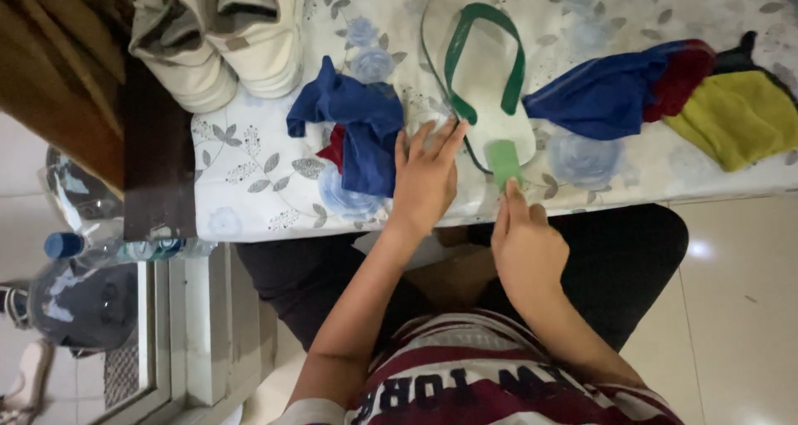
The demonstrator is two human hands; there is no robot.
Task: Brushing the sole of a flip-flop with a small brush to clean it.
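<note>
A pair of white sneakers [224,38] stands at the far left of the floral tablecloth [249,184]. Beside a crumpled blue cloth [353,126], the left hand [426,180] lies flat, fingers spread, touching the white flip-flop with green straps [482,76]. The right hand [524,246] pinches a small green piece [504,162] against its heel. Blue-red [615,88] and yellow cloths [736,117] lie right.
</note>
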